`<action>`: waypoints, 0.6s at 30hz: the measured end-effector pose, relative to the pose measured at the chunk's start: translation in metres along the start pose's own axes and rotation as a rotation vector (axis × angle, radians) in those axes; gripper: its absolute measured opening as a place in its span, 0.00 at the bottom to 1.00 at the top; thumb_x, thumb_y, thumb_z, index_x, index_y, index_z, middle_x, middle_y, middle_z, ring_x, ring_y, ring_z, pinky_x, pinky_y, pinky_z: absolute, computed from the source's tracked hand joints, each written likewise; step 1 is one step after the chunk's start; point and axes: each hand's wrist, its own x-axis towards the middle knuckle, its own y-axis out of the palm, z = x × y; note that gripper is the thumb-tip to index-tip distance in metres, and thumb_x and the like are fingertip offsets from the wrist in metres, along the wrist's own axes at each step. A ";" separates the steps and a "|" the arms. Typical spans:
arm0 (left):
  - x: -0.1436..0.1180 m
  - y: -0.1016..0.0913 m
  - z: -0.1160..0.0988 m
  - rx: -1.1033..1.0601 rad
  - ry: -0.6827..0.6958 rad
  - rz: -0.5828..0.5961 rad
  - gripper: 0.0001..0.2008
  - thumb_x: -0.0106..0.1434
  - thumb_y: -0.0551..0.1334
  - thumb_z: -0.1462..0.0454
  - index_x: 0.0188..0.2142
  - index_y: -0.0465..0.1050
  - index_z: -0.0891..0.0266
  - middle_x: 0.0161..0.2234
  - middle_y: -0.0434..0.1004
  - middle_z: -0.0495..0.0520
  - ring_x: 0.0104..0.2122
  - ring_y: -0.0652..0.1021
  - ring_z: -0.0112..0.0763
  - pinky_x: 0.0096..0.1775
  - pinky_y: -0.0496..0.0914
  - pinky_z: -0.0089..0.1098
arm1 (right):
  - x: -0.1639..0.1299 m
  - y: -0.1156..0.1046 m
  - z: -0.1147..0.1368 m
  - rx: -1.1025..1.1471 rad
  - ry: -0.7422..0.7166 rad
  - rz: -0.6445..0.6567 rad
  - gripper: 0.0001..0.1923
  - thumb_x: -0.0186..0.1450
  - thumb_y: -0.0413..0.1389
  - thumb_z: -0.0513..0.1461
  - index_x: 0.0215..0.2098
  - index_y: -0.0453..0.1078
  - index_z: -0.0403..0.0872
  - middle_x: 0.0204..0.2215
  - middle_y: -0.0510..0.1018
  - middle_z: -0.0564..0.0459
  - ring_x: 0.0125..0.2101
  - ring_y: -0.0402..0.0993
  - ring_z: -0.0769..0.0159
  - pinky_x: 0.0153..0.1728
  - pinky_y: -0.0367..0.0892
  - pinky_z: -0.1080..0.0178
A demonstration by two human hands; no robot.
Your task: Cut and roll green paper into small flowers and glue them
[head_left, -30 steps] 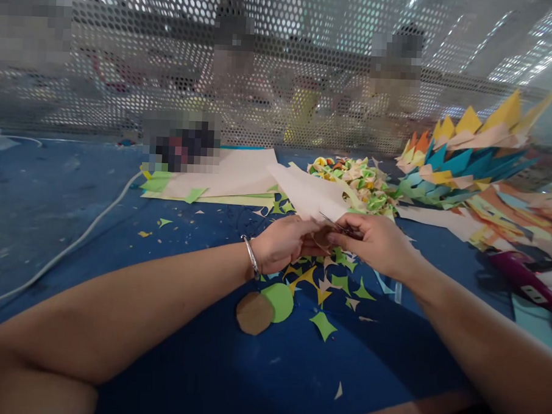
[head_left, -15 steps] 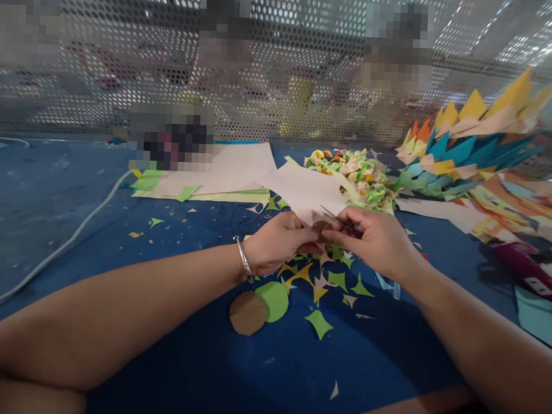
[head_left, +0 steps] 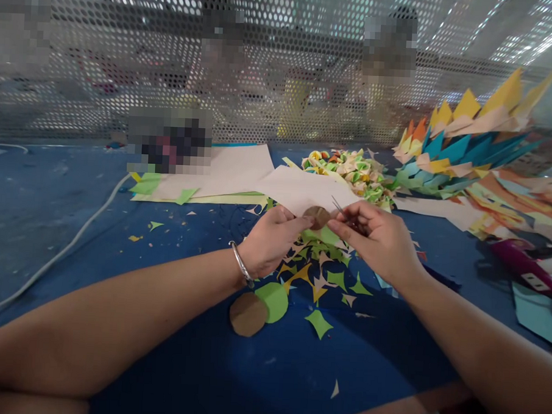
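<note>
My left hand (head_left: 271, 240) pinches a small brown paper disc (head_left: 317, 217) between thumb and fingers, with a green paper piece (head_left: 326, 236) under it. My right hand (head_left: 379, 242) grips small scissors (head_left: 339, 208), whose thin blades point up and left beside the disc. Both hands are raised a little above the blue table (head_left: 205, 362). Below them lie a brown paper circle (head_left: 247, 313) and a green paper circle (head_left: 274, 299) that overlap, amid several green, yellow and beige offcuts (head_left: 321, 276).
Beige paper sheets (head_left: 241, 175) lie behind the hands. A heap of folded paper flowers (head_left: 351, 170) and stacked coloured paper points (head_left: 461, 154) fill the right. A purple tool (head_left: 522, 273) lies far right, a white cable (head_left: 68, 240) runs left. A perforated metal screen (head_left: 282, 67) closes the back.
Both hands have lifted slightly and moved away from me. The brown disc has come into fuller view between the fingers, and the scissor blades now point more upward.
</note>
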 end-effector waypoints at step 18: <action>-0.002 0.004 -0.008 -0.204 0.088 -0.126 0.22 0.59 0.61 0.72 0.10 0.64 0.60 0.17 0.69 0.48 0.28 0.75 0.26 0.38 0.70 0.28 | -0.016 0.017 0.012 0.518 0.406 0.217 0.27 0.62 0.59 0.61 0.31 0.70 0.45 0.16 0.57 0.64 0.13 0.48 0.79 0.13 0.43 0.69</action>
